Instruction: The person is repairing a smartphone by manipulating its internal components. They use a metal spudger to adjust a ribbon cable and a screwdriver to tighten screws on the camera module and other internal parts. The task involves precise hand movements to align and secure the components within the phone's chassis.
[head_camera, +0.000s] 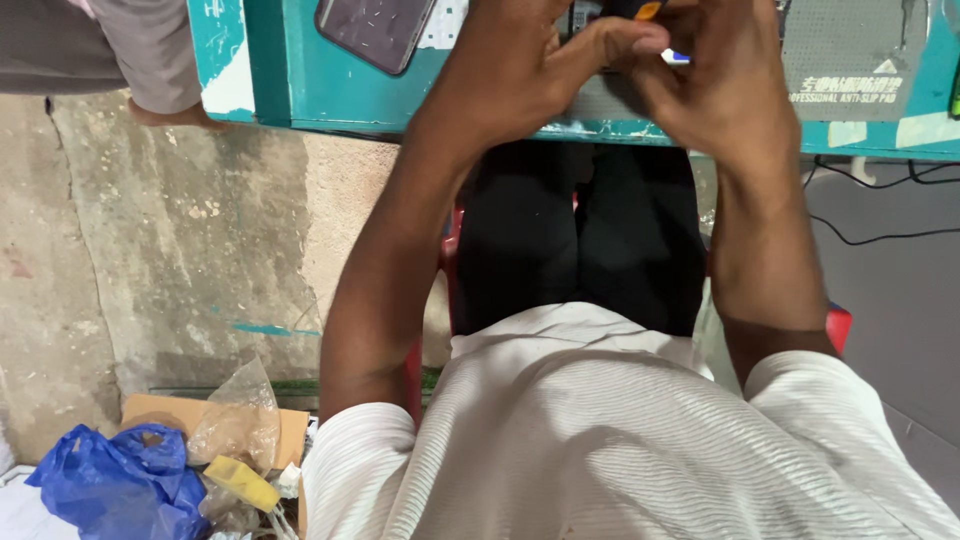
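At the top centre of the frame our two hands meet over the edge of the teal workbench (330, 100). Our left hand (520, 70) curls in from the left, its thumb stretched out to the right until the tip presses against our right hand (725, 85). The fingers of both hands are bent and closed together around a small object (650, 10) at the very top edge of the picture. Only slivers of it show: an orange corner above the thumb tip and a bit of blue just to the right of the thumb, tucked between the two hands. The rest is hidden behind our knuckles, so we cannot tell what kind of thing it is, nor which hand bears most of it.

Under the hands lies a grey anti-slip pad (850, 50), reaching to the upper right. A dark phone (375, 30) lies tilted on the bench at upper left of our hands, well apart from them. Another person's hand (180, 115) and grey sleeve rest at the bench's left end, in the upper left corner.

Below the bench we see our black trousers and white ribbed shirt. In the lower left corner lie a blue plastic bag (120, 485), a piece of cardboard (160, 410), clear wrap and a yellow block (240, 482) on the concrete floor.
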